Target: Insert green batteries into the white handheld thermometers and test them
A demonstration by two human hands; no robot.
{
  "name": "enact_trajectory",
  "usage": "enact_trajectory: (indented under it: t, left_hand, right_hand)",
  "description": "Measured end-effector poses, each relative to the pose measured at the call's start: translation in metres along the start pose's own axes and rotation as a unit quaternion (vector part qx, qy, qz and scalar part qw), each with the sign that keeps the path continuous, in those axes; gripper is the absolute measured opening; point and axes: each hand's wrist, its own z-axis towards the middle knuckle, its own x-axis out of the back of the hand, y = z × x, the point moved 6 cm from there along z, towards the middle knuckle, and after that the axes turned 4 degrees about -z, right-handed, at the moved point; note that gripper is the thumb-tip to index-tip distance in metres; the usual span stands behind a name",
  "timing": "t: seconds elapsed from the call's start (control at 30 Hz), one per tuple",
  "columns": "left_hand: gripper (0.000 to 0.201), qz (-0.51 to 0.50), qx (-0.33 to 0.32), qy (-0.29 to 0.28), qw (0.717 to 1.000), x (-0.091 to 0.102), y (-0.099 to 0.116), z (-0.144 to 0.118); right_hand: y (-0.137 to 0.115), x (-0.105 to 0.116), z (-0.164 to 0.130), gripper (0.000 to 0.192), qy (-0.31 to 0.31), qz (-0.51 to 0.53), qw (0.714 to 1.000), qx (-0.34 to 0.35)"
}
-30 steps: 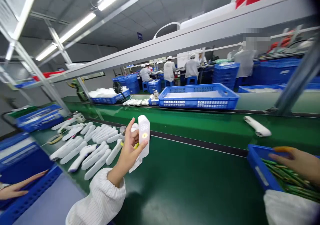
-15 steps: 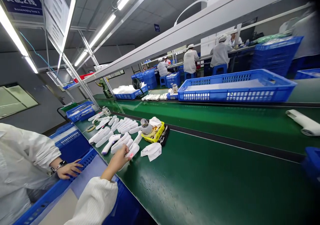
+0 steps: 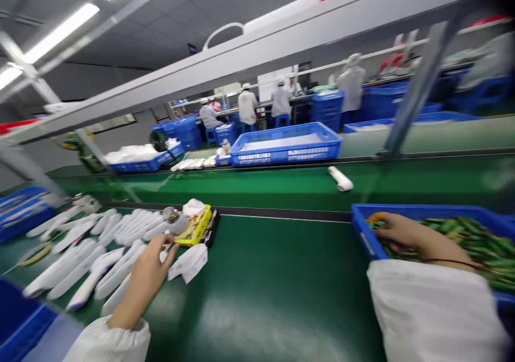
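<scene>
A: Since half a second ago the right hand (image 3: 406, 236) has come back into view and now sits inside the blue bin (image 3: 364, 233), fingers curled down into the green parts (image 3: 475, 241). Grip unclear, blurred.

B: Left?

A: Left hand (image 3: 147, 271) is off the white device it was setting down. Fingers loosely spread, holding nothing, resting by the row of white devices (image 3: 100, 244) on the green belt (image 3: 273, 276), white cloth (image 3: 189, 260) just beside.

Blue crate (image 3: 287, 147) on far belt, yellow tray (image 3: 198, 227) — workers behind
</scene>
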Motion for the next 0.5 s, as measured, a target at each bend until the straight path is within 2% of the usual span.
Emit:
enact_trajectory:
  t: [0.03, 0.1, 0.2, 0.33, 0.4, 0.5]
  left_hand:
    - [0.032, -0.035, -0.052, -0.004, 0.998, -0.006, 0.02, 0.009]
    - [0.032, -0.08, -0.144, -0.047, 0.985, -0.026, 0.065, 0.025]
    - [0.028, -0.098, -0.245, -0.16, 0.951, -0.07, 0.136, 0.04]
    - [0.024, -0.117, -0.337, -0.307, 0.882, -0.145, 0.222, 0.053]
    - [0.021, -0.119, -0.365, -0.334, 0.861, -0.185, 0.26, 0.064]
    - [0.031, -0.105, -0.383, -0.334, 0.855, -0.243, 0.313, 0.083]
  right_hand:
    - [-0.001, -0.004, 0.0, 0.022, -0.072, -0.064, 0.995, -0.028]
    - [-0.002, -0.003, 0.0, 0.022, -0.115, -0.127, 0.981, -0.089]
    - [-0.003, -0.001, 0.002, 0.018, -0.121, -0.163, 0.972, -0.118]
    - [-0.002, -0.003, 0.0, 0.015, -0.123, -0.174, 0.969, -0.124]
    - [-0.001, -0.003, -0.001, 0.016, -0.116, -0.169, 0.971, -0.126]
    - [-0.001, 0.004, 0.002, 0.018, -0.063, -0.146, 0.98, -0.123]
